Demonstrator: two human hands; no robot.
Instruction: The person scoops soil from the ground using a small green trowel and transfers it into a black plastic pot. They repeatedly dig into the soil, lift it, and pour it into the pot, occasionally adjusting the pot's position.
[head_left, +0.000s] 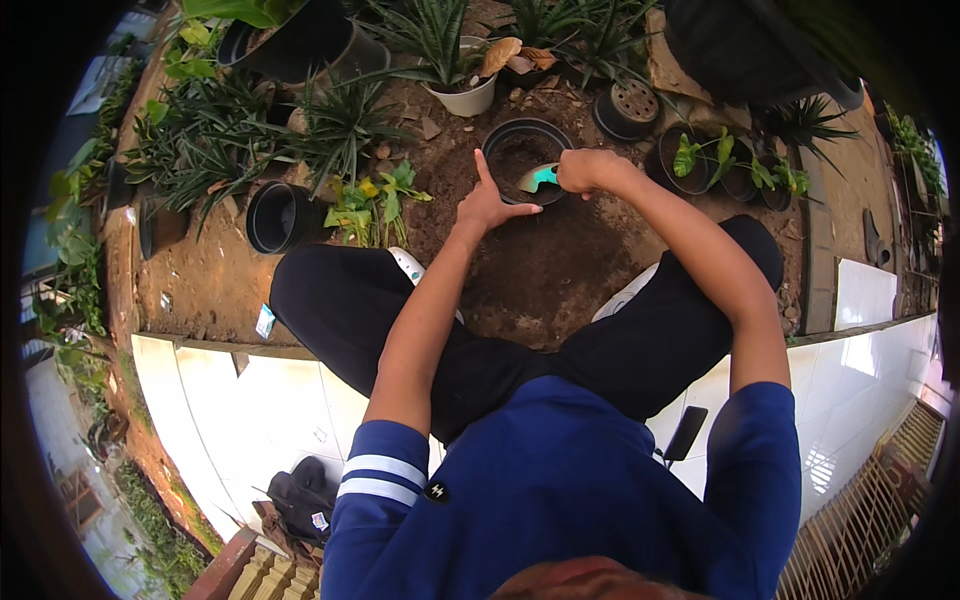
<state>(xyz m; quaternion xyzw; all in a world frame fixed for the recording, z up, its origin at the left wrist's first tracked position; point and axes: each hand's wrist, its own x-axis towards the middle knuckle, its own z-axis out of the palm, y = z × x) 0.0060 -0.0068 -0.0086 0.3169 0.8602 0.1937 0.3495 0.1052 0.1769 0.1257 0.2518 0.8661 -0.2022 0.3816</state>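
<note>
My right hand (587, 171) grips a small hand trowel (541, 178) with a turquoise part, its blade inside a round black plastic plant pot (527, 124). Dark soil (517, 154) lies in the pot. At the pot's near left side is my left hand (491, 201), thumb and forefinger spread wide around the rim and holding nothing; whether it touches the rim I cannot tell. The pot stands on bare earth, beyond my feet. Left of my left hand lie uprooted-looking leafy green and yellow plants (375, 202).
An empty black pot (279, 217) stands to the left. Beyond are a white pot (465, 97) with a spiky plant and an upturned black pot (627, 110). Potted seedlings (686, 159) stand at right. A white tiled ledge (285, 390) runs beneath me, with a phone (686, 433) on it.
</note>
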